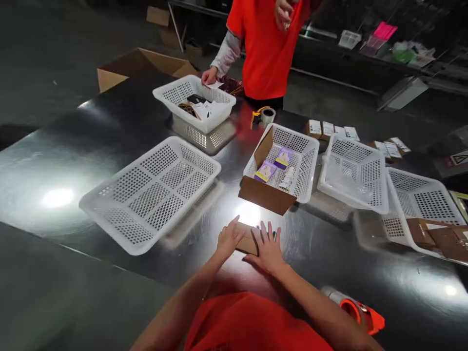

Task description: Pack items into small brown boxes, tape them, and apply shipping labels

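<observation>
A small brown cardboard box (247,239) lies on the shiny metal table right in front of me. My left hand (228,238) grips its left end, the index finger stretched along the far edge and the other fingers partly hidden. On the right end rests my right hand (268,249), its fingers spread wide and lying flat. Just beyond the box stands a white basket (305,170) with a brown cardboard piece (268,196), two purple-and-yellow packs (284,157) and a white bottle (287,178) in it.
A white basket (161,170) is at left; another, with papers (210,110), stands behind it near a person in red (265,53). More baskets (353,170) and labelled boxes (327,129) line the right. Tape dispensers lie at the back (263,117) and near right (360,312).
</observation>
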Available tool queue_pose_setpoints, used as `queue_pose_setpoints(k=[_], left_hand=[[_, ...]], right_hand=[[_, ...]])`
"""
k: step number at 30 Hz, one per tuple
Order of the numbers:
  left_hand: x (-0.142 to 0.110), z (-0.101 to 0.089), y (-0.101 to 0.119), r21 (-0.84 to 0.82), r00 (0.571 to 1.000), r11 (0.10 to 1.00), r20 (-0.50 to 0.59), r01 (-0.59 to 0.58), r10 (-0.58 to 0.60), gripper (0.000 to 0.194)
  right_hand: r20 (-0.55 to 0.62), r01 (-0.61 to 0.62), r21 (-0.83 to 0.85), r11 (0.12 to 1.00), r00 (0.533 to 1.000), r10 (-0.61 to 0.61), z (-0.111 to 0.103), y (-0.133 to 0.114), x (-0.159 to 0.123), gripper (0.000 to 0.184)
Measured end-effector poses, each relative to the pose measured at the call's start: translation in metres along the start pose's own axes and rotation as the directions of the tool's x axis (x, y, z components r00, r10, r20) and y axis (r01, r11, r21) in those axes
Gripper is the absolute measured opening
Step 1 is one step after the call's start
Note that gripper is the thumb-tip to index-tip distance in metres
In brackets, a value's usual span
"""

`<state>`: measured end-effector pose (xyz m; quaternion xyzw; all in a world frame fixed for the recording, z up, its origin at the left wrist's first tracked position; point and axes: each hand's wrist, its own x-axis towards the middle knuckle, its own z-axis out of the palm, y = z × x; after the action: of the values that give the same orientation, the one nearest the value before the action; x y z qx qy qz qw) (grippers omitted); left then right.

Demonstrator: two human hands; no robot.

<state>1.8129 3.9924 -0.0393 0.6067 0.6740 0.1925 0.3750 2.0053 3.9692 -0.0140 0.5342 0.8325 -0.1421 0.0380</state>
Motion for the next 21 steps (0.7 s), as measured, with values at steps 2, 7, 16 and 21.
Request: queue_pose_setpoints(k=[2,7,16,21], left_hand=[[0.0,-0.001,0.001,-0.012,1.0,0.999,0.002,0.029,-0.029,0.054],[-0.001,0.0,0.001,-0.062,0.997,0.996,-0.032,0.067,-0.069,0.051],[0.002,0.002,-0.004,-0.032,0.994,0.994,-0.036,0.102,-0.104,0.058],[0.009,0.0,-0.008,0.017,0.995,0.997,-0.055,0.078,-0.077,0.061]], right_hand=[[-0.004,0.047,0.034,0.998,0.999,-0.046,-0.001,-0.001,0.012,0.099],[-0.076,0.08,0.133,0.988,0.995,-0.07,0.007,0.001,0.02,0.092],[-0.125,0.055,0.253,0.966,0.992,-0.024,0.015,-0.004,0.019,0.092],[-0.166,0.06,0.306,0.95,0.986,-0.009,0.025,-0.006,0.025,0.09]])
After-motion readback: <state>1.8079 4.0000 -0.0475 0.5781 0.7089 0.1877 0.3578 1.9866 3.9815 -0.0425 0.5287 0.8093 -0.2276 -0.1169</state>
